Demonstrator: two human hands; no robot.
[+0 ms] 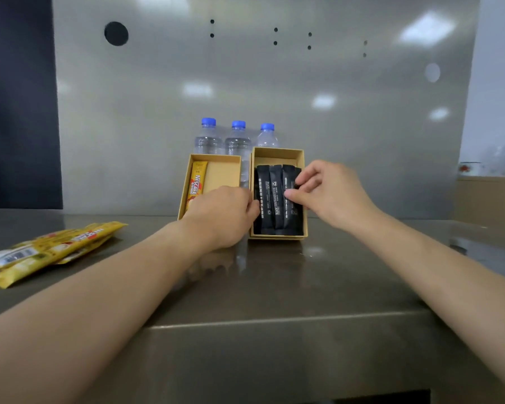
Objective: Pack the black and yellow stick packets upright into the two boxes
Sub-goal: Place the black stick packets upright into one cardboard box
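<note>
Two tan cardboard boxes lean against the bottles at the back of the counter. The right box (277, 154) holds several black stick packets (276, 196) side by side. My right hand (327, 191) pinches the rightmost black packet between thumb and fingers. The left box (216, 158) holds one yellow stick packet (197, 182) along its left wall. My left hand (222, 214) covers the lower part of the left box, and its fingertips touch the leftmost black packet at the right box's left wall. A loose pile of yellow stick packets (50, 249) lies on the counter at the far left.
Three water bottles (238, 138) with blue caps stand behind the boxes against a metal back panel (245, 83). The steel counter (274, 287) has a front edge step near me. A cardboard box (487, 196) sits at the far right.
</note>
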